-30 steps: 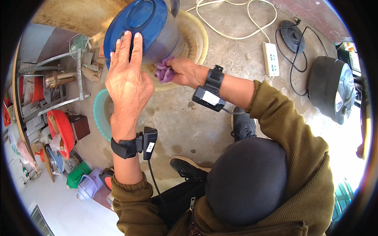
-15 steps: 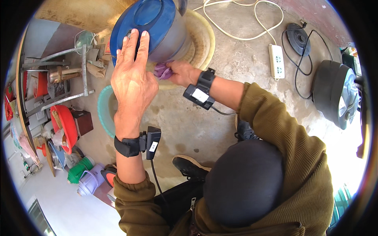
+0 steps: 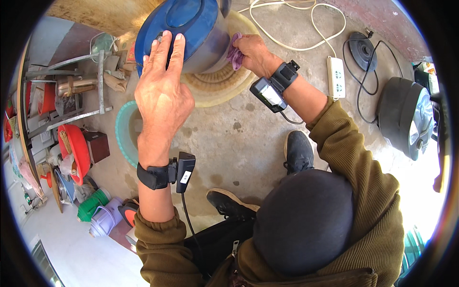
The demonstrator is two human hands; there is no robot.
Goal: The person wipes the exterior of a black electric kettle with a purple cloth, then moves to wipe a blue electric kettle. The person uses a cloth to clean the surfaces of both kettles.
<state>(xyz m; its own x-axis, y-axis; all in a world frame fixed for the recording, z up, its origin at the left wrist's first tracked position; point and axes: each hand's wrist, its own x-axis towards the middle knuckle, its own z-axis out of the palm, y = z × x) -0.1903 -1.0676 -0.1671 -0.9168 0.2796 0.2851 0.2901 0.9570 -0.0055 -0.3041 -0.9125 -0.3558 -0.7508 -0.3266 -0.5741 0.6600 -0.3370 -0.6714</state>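
A large kettle with a blue lid and a greyish body stands tilted in a cream-coloured basin. My left hand lies on the lid's near side, fingers stretched out, with a small dark part showing between them. Its thumb side faces the kettle body. At the kettle's right side, my right hand pinches a purple cloth against the lower body. Both wrists carry a strapped black device with a cable.
A teal basin sits left of my left forearm. On the concrete floor to the right lie a white power strip, a round black corded base and a black appliance. A metal frame and a red bowl are at the left.
My right hand has moved right and upward with the purple cloth, from the kettle's near side to its right side. My left hand stays on the lid.
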